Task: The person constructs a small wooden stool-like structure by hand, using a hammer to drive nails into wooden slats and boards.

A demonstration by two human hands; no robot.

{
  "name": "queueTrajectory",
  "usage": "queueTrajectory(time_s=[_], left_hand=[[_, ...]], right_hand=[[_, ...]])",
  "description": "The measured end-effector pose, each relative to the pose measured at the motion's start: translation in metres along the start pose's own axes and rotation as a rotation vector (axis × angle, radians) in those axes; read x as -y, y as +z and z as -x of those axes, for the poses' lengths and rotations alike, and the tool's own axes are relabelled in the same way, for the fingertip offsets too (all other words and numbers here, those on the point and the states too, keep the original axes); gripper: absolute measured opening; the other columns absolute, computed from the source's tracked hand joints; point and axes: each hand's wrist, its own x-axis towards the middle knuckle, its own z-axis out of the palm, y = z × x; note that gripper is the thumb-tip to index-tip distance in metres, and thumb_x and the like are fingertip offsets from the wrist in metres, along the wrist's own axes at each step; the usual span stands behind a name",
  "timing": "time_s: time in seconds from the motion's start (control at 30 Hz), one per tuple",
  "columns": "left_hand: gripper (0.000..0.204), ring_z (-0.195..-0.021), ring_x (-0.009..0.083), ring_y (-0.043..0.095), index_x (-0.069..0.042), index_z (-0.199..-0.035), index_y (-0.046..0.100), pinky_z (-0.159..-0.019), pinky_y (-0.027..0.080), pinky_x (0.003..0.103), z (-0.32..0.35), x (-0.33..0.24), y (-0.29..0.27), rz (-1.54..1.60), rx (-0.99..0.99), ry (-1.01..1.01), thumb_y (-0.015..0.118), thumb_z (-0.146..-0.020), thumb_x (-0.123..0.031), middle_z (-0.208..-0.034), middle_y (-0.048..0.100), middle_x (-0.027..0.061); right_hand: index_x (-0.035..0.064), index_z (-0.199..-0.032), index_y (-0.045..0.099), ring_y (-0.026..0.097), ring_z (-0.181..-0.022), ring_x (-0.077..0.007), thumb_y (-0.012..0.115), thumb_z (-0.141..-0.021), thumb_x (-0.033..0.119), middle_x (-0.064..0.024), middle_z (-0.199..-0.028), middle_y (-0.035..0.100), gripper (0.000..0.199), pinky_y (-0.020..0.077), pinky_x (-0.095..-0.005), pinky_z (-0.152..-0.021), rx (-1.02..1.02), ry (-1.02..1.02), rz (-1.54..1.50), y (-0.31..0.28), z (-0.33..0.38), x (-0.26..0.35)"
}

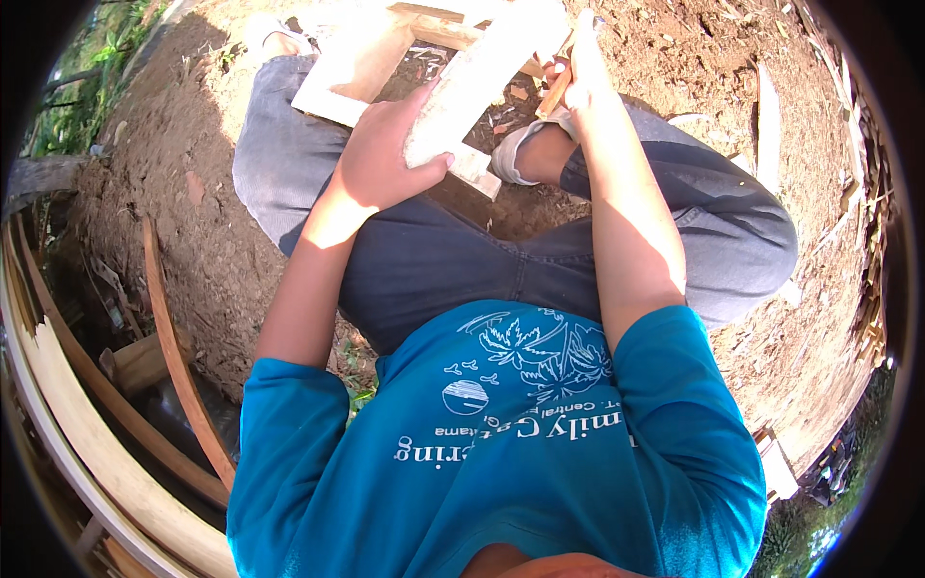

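Note:
A pale wooden block point(482, 82), washed out by sunlight, slants up and away between my legs. My left hand point(385, 154) grips its near end, with the fingers along the left side and the thumb across the end. At the block's far right side, my right hand point(580, 77) is closed around a brown wooden handle point(554, 93). Glare hides what the handle belongs to. Beneath and beyond the block lies a pale wooden frame point(332, 104) of joined pieces, its near left corner beside my left hand.
I sit on bare brown soil point(193, 193) with my knees spread. Long curved-looking planks point(106, 424) lie at the lower left, near a short piece of timber point(149, 361). A narrow wood strip point(768, 130) lies at the right. Wood chips point(520, 93) litter the soil by my feet.

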Motion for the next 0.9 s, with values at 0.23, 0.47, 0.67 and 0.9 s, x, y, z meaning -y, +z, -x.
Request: queueTrajectory(time_s=[0.23, 0.47, 0.67, 0.9], left_hand=[[0.079, -0.100, 0.0412, 0.066, 0.006, -0.143, 0.050, -0.092, 0.049, 0.046, -0.006, 0.000, 0.002, 0.091, -0.072, 0.081, 0.079, -0.076, -0.024, -0.108, 0.069, 0.0259], [0.072, -0.120, 0.0393, 0.059, 0.008, -0.148, 0.045, -0.106, 0.042, 0.042, -0.004, 0.015, -0.002, 0.188, -0.002, 0.148, 0.052, -0.102, -0.046, -0.127, 0.063, 0.0265], [0.077, -0.133, 0.0341, 0.057, 0.008, -0.146, 0.050, -0.114, 0.038, 0.038, -0.007, 0.024, 0.001, 0.326, 0.006, 0.005, 0.022, -0.111, -0.055, -0.136, 0.063, 0.0245], [0.069, -0.134, 0.0338, 0.056, 0.006, -0.148, 0.048, -0.115, 0.037, 0.038, 0.000, 0.022, 0.004, 0.300, -0.026, -0.044, 0.030, -0.111, -0.049, -0.138, 0.062, 0.0253]], right_hand=[[0.0046, -0.103, 0.067, 0.067, -0.069, -0.0149, 0.063, -0.099, 0.043, -0.0044, -0.083, 0.070, 0.039, 0.0439, -0.0223, -0.052, 0.006, -0.020, 0.010, -0.001, 0.002, 0.004], [0.0036, -0.105, 0.067, 0.068, -0.072, -0.0160, 0.063, -0.099, 0.041, -0.0052, -0.084, 0.071, 0.038, 0.0459, -0.0233, -0.054, 0.022, -0.042, 0.024, -0.007, 0.011, 0.005], [0.0028, -0.106, 0.068, 0.069, -0.074, -0.0170, 0.063, -0.099, 0.039, -0.0059, -0.086, 0.071, 0.037, 0.0477, -0.0242, -0.057, 0.025, -0.079, 0.043, -0.012, 0.021, 0.020], [0.0019, -0.107, 0.068, 0.071, -0.077, -0.0182, 0.063, -0.098, 0.037, -0.0067, -0.088, 0.072, 0.036, 0.0497, -0.0251, -0.059, 0.041, -0.080, 0.047, -0.010, 0.038, 0.022]])
